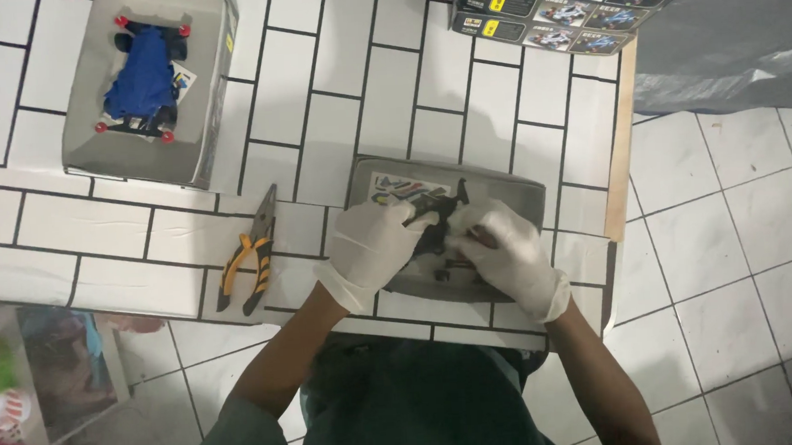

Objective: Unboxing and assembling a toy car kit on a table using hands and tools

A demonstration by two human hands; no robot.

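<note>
1. Chassis (pixel 438 213), black and small, belonging to a toy car, sits between both gloved hands, held just above a shallow grey box tray (pixel 522 190) near the front edge of the tabletop (pixel 315 99).
2. The left hand (pixel 374 244), in a white glove, has its grip closed on the left end of the chassis, fingers curled over the top of it.
3. The right hand (pixel 506 248), also in a white glove, has its grip clenched on the right side of the chassis, thumb and fingers pressed close against the dark part; the exact fingertip contact is too small to tell.
4. Small dark parts (pixel 442 272) lie loose in the tray, just below the hands.
5. A colourful sticker sheet (pixel 392 191) lies at the tray's upper left corner, partly under the left hand.
6. Pliers (pixel 249 254) with orange and black handles lie on the tabletop just left of the left hand, jaws pointing away from the person.
7. Well apart at the upper left, a second grey box (pixel 210 96) holds a blue toy car (pixel 142 78) with red rollers at its corners.
8. At the upper right, a printed cardboard lid (pixel 566 1) with car pictures lies at the far edge of the tabletop.
9. The tabletop has a white brick pattern with dark lines; white floor tiles (pixel 726 221) show to the right.
</note>
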